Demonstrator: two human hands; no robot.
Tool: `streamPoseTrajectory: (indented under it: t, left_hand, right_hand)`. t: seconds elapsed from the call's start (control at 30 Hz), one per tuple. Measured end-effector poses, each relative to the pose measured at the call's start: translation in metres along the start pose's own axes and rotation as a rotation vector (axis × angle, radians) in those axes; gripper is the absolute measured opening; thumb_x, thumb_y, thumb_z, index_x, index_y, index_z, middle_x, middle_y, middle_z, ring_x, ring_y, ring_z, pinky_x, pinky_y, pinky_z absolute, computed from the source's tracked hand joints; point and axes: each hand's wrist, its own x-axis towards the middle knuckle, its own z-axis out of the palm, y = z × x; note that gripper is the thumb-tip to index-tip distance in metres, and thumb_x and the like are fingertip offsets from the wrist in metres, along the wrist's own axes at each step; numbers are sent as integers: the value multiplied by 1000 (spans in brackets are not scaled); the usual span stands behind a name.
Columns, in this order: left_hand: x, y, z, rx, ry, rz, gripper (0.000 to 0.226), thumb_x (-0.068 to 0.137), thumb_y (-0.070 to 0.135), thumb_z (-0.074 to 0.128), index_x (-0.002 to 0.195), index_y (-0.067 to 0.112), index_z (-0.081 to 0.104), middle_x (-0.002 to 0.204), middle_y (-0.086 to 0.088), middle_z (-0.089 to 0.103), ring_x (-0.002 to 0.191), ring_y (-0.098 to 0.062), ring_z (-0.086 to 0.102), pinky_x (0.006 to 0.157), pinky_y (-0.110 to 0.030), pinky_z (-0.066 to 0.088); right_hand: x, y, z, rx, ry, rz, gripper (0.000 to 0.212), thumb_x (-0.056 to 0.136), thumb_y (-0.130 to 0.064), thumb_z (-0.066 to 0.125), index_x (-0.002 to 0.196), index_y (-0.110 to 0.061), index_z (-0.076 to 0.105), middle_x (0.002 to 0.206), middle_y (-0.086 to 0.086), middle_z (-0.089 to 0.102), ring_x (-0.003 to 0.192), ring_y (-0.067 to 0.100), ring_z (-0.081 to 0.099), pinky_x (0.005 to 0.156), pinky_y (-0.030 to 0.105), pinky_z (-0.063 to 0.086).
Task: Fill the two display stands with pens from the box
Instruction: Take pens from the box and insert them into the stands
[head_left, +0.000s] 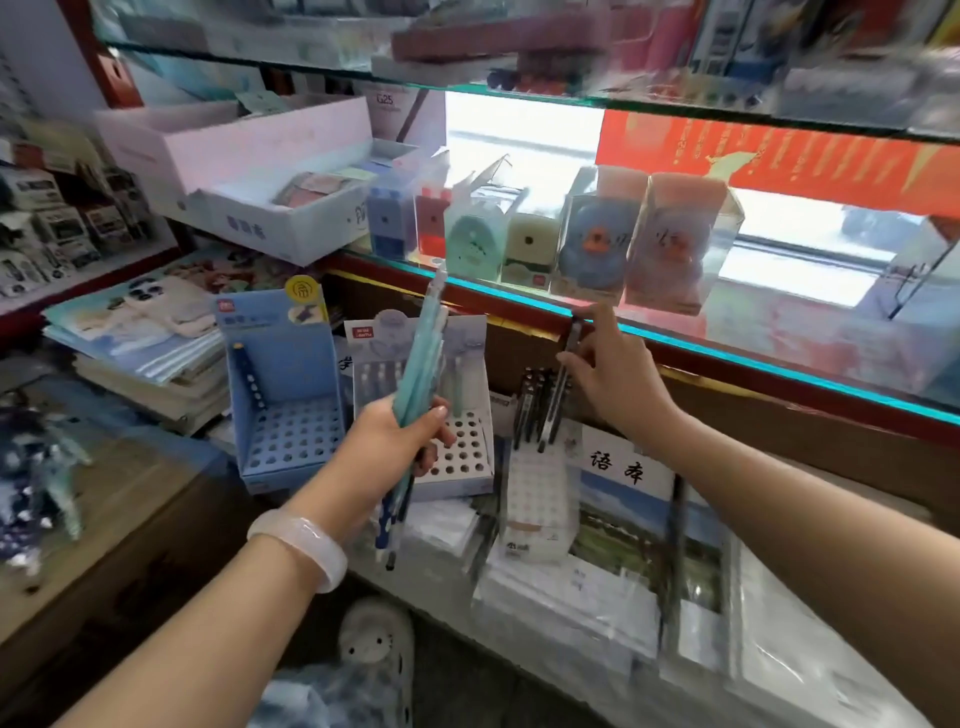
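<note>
left hand (410, 434): fingers curled, gripping, arm extended | right hand (605, 364): raised, pinching, arm extended

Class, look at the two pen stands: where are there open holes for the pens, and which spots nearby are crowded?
Blue cardboard stand: nearly every hole open, one pencil at its left wall. White stand: front holes open beside the left hand. Crowded: dark pens under the right hand.

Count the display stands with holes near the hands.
3: a blue stand at left, a white stand behind the left hand, and a white stand under the right hand.
</note>
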Motion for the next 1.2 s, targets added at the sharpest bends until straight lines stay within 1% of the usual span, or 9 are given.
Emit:
streamPoseTrajectory:
  t: [0.07,0.13,0.33,0.57,0.67,0.83,1.0,1.13,1.2]
  left_hand:
    - [0,-2,3,12,12,-11,8,93,13,51,96,11,59,69,-1,61,47,-6,49,48,-21,43]
    - [1,-5,3,24,21,-14,8,93,12,52,95,11,59,68,-3,59,46,-6,49,46,-21,42]
    - [1,-12,-3,52,23,-15,10,94,8,50,91,11,59,67,-5,58,47,-9,48,45,-21,43]
    - [3,-15,-2,36,34,-42,9,94,9,50,96,10,58,68,-4,57,46,-6,49,44,-19,44]
    - [3,-19,-2,37,26,-50,9,94,9,50,97,9,59,68,-3,57,46,-5,49,45,-18,44]
    - [2,-19,-1,16,21,-51,9,94,8,50,95,10,58,68,-4,56,45,-6,49,44,-18,43]
    - [1,-18,-1,20,22,-59,11,94,8,49,99,7,59,68,-4,55,44,-5,49,43,-18,42]
    - [0,-17,-2,11,38,-60,11,94,7,49,98,5,59,67,-5,55,43,-5,48,41,-17,41]
    - [0,-16,-2,9,33,-62,11,94,7,49,99,6,58,68,-5,55,43,-6,48,41,-18,41]
  right_hand:
    - [-7,7,7,-36,-33,42,41,93,-18,56,129,-11,38,92,8,67,81,23,66,73,36,55]
    - [-11,12,16,-67,-31,60,35,95,-18,53,126,-10,40,98,10,68,84,24,67,74,37,55]
    - [-9,20,37,-102,-92,72,23,98,-18,47,120,-14,42,101,12,67,85,26,66,75,43,56]
    - [-4,16,39,-75,-54,-4,18,99,-19,45,115,-12,46,94,10,66,78,24,64,72,43,54]
    - [-2,20,39,-177,6,-80,19,98,-15,47,115,-9,47,87,10,65,73,24,62,67,42,54]
    - [-4,25,43,-264,-9,-93,19,94,-8,53,111,-10,45,85,9,64,71,24,62,64,40,55]
    - [-7,24,50,-276,-46,-94,10,98,-12,46,107,-9,45,80,10,62,66,25,58,61,42,52]
    - [-13,28,59,-349,-123,-87,9,98,-14,46,105,-8,49,89,10,65,76,27,62,65,39,52]
    - [-13,30,61,-332,-107,-63,13,98,-17,47,105,-8,55,92,9,67,79,25,62,69,37,52]
